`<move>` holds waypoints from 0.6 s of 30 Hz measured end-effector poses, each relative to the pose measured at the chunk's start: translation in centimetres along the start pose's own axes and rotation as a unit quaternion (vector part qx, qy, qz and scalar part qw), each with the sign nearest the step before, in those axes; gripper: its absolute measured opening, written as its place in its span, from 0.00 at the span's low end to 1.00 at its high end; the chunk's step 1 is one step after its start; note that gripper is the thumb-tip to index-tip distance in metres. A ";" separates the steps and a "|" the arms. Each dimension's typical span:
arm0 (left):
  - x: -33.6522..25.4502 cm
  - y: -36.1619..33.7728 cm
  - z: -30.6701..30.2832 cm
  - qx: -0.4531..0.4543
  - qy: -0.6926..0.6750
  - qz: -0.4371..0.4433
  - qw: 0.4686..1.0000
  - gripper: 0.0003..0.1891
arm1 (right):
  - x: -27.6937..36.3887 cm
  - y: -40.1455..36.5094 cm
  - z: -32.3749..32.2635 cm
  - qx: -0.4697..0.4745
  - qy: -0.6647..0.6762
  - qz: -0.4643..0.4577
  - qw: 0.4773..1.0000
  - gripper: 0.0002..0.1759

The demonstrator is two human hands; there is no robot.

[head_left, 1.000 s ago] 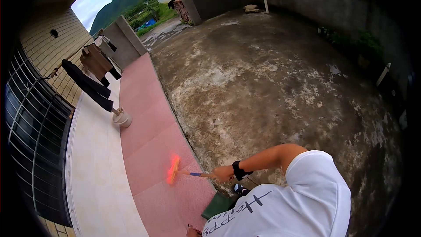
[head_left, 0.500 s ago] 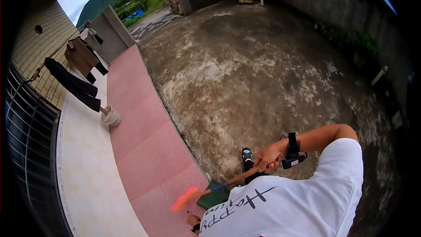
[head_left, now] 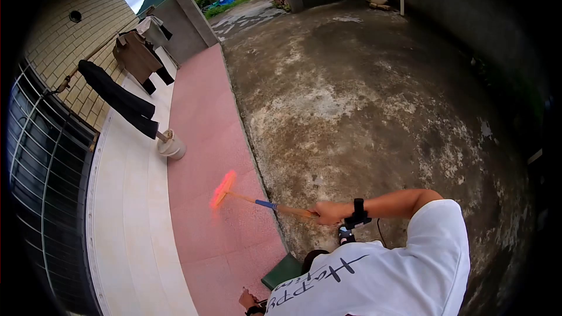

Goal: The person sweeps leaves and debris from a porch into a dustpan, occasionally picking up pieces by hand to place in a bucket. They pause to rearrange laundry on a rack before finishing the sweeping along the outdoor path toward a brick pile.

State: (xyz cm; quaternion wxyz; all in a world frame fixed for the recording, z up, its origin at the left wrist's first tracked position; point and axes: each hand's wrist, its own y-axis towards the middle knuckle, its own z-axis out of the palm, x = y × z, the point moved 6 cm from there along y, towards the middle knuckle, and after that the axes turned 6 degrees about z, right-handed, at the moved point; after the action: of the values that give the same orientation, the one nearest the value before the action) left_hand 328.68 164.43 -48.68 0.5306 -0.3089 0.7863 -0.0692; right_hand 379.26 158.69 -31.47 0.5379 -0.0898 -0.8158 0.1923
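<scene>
My right hand (head_left: 329, 213) is closed around the wooden handle of a broom (head_left: 288, 209), which has a blue band partway along. The broom's bright pink-orange bristle head (head_left: 223, 188) is over the pink tiled strip, left of my hand. At the bottom of the view my left hand (head_left: 248, 299) is low and curled; I cannot tell what it holds. Just right of it a green, flat-sided thing like a dustpan (head_left: 283, 270) shows, partly hidden by my white shirt.
A white bucket (head_left: 173, 145) stands on the tiles, with a pole rising from it. Dark trousers (head_left: 120, 98) and a brown top (head_left: 139, 58) hang on a line beside a barred window (head_left: 44, 181). Stained concrete (head_left: 363, 111) spreads to the right, up to a wall.
My right hand and the broom have swung up and leftward, so the bristle head is farther forward over the tiles. The whole view has shifted; my left hand stays low.
</scene>
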 end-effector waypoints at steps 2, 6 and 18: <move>-2.2 0.0 1.3 0.008 0.012 0.001 1.000 0.16 | 0.7 2.7 -1.9 -0.017 0.019 0.000 1.000 0.08; -5.3 2.0 4.0 -0.008 -0.015 0.002 1.000 0.13 | 2.1 8.6 -6.7 -0.025 0.055 0.037 0.998 0.11; -14.0 14.8 18.3 0.063 -0.055 -0.017 0.996 0.11 | 5.7 31.9 -12.0 0.005 0.002 0.079 0.997 0.09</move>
State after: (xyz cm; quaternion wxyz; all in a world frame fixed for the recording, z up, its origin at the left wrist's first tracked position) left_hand 342.10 188.12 -51.90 0.5904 -0.2915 0.7444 -0.1109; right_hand 385.94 192.31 -35.60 0.5231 -0.1516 -0.8042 0.2381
